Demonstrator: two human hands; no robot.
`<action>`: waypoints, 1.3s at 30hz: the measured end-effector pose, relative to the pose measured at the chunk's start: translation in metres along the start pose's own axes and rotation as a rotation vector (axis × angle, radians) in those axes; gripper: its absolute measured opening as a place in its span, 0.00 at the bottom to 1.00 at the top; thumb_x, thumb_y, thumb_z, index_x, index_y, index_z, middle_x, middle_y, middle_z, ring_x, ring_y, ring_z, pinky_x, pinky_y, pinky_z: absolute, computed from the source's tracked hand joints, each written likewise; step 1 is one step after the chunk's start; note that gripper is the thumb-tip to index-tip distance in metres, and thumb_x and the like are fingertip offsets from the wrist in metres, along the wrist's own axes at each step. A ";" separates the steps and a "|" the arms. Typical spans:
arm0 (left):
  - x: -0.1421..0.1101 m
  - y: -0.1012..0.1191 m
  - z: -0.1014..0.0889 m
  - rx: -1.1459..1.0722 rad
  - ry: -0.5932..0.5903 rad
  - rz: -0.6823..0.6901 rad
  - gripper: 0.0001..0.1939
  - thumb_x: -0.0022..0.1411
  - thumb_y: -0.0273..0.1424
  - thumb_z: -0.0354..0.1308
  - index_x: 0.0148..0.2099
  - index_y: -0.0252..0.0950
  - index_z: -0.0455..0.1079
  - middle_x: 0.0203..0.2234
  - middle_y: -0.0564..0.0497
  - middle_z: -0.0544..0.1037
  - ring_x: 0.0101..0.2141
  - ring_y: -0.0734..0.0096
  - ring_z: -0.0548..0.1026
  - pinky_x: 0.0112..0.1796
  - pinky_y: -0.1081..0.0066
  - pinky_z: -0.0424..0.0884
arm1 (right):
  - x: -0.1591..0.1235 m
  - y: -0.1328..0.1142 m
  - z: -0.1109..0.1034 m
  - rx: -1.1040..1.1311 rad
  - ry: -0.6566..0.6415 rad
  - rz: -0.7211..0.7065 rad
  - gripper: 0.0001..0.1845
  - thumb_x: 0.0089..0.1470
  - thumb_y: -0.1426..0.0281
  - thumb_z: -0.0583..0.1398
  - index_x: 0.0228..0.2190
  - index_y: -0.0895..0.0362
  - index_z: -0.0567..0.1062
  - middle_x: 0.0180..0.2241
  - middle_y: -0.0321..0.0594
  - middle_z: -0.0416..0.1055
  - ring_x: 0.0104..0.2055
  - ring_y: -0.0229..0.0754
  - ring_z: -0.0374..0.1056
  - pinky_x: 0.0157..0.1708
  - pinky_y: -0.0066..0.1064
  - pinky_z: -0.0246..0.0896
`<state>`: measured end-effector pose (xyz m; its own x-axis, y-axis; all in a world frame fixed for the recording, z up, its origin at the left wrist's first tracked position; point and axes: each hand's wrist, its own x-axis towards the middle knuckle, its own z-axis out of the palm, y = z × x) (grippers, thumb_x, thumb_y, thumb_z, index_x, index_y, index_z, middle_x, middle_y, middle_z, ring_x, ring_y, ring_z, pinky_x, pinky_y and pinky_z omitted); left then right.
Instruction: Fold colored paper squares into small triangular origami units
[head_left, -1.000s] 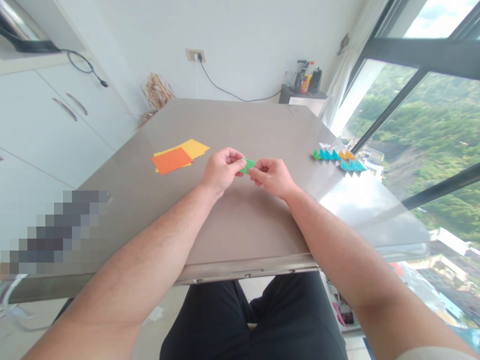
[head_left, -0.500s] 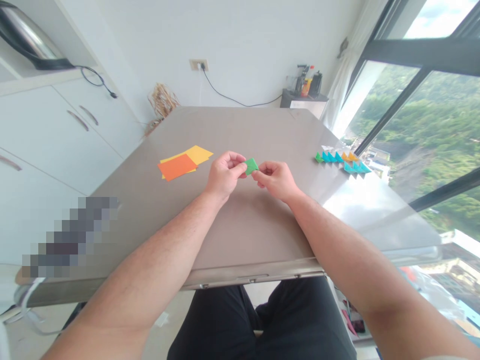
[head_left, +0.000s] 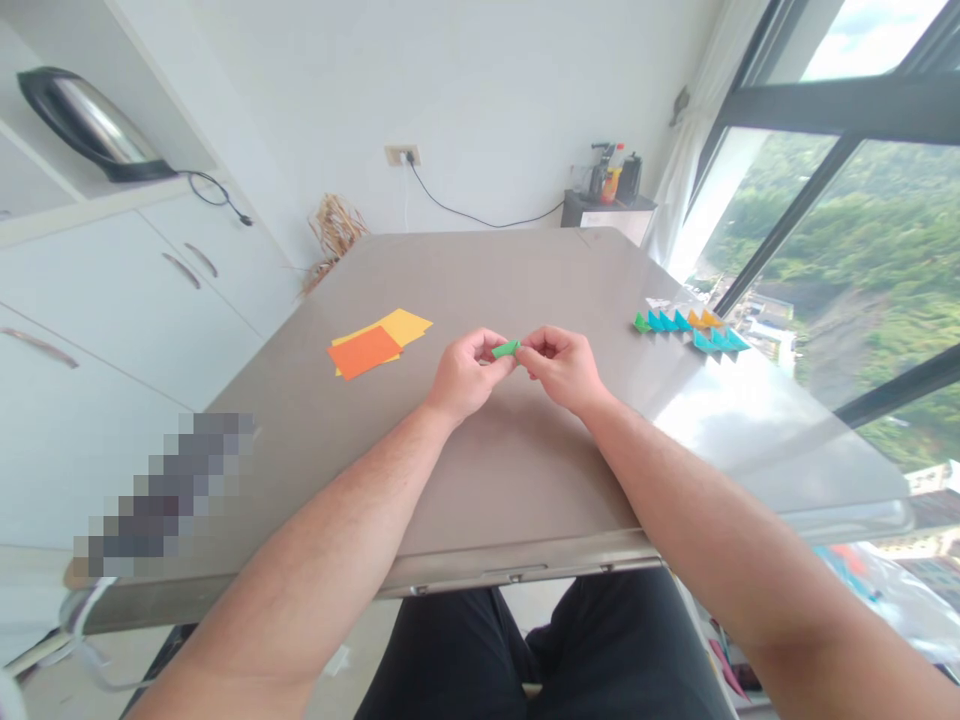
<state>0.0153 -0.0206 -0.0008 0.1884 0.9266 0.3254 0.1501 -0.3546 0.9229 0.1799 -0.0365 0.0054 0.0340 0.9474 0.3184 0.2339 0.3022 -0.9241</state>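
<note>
Between my two hands, above the middle of the table [head_left: 495, 480], is a small folded piece of green paper [head_left: 505, 349]. My left hand [head_left: 469, 375] pinches its left part between thumb and fingers. At its right end, the thumb and fingertips of my right hand [head_left: 559, 365] close on it. The fingers hide part of the paper, so its full folded shape does not show. Farther left lie flat paper sheets, an orange sheet [head_left: 366, 353] on top of yellow sheets [head_left: 409, 325].
Several folded paper boats stand at the table's right side: a green boat [head_left: 641, 322], blue boats [head_left: 667, 320] and orange boats [head_left: 705, 319]. A blurred-out dark object [head_left: 180, 490] lies at the left edge. A window [head_left: 862, 240] borders the right, and a kettle [head_left: 97, 125] sits on a shelf.
The green paper showed a broad diamond-like face half a second ago and now appears as a narrow strip. My hands have come closer together around it. The view has shifted slightly.
</note>
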 end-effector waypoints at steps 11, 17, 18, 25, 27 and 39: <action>0.001 -0.003 -0.001 -0.062 -0.059 -0.051 0.16 0.51 0.42 0.72 0.30 0.36 0.73 0.25 0.54 0.75 0.30 0.73 0.70 0.36 0.69 0.66 | 0.000 0.000 0.000 0.004 0.004 -0.036 0.06 0.47 0.66 0.64 0.24 0.56 0.75 0.21 0.33 0.71 0.24 0.34 0.63 0.26 0.29 0.58; 0.001 -0.001 -0.002 -0.061 -0.068 -0.059 0.17 0.52 0.43 0.71 0.30 0.36 0.72 0.24 0.54 0.74 0.28 0.74 0.70 0.34 0.70 0.65 | 0.000 0.000 0.000 0.015 0.001 -0.036 0.06 0.46 0.66 0.65 0.24 0.56 0.76 0.22 0.33 0.72 0.24 0.35 0.64 0.26 0.29 0.58; 0.001 -0.002 -0.001 -0.057 -0.070 -0.059 0.17 0.52 0.43 0.71 0.30 0.36 0.72 0.24 0.54 0.74 0.28 0.74 0.70 0.34 0.70 0.65 | 0.000 0.000 0.000 0.016 -0.002 -0.033 0.06 0.46 0.66 0.65 0.25 0.56 0.76 0.22 0.33 0.72 0.25 0.35 0.64 0.26 0.29 0.58; 0.000 -0.002 0.000 -0.044 -0.072 -0.059 0.18 0.51 0.44 0.71 0.30 0.36 0.71 0.23 0.55 0.74 0.28 0.74 0.69 0.34 0.70 0.65 | -0.001 -0.001 0.000 0.023 0.012 -0.021 0.08 0.47 0.65 0.65 0.24 0.56 0.76 0.21 0.34 0.71 0.24 0.35 0.62 0.26 0.29 0.57; 0.000 -0.001 -0.001 -0.023 -0.068 -0.052 0.18 0.52 0.44 0.71 0.30 0.36 0.71 0.23 0.55 0.74 0.28 0.74 0.69 0.34 0.70 0.65 | -0.001 -0.002 0.000 0.024 0.007 -0.015 0.07 0.47 0.65 0.65 0.25 0.57 0.77 0.23 0.35 0.72 0.25 0.35 0.63 0.26 0.30 0.58; 0.002 0.004 -0.007 0.172 -0.104 0.043 0.11 0.57 0.38 0.65 0.31 0.36 0.71 0.27 0.54 0.76 0.30 0.73 0.69 0.35 0.70 0.64 | 0.004 0.002 -0.005 0.116 0.011 0.014 0.11 0.47 0.62 0.67 0.24 0.56 0.75 0.21 0.34 0.71 0.23 0.35 0.64 0.24 0.29 0.57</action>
<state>0.0098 -0.0197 0.0046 0.2958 0.8956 0.3322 0.3016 -0.4175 0.8571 0.1858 -0.0326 0.0059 0.0467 0.9505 0.3073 0.1189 0.3002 -0.9464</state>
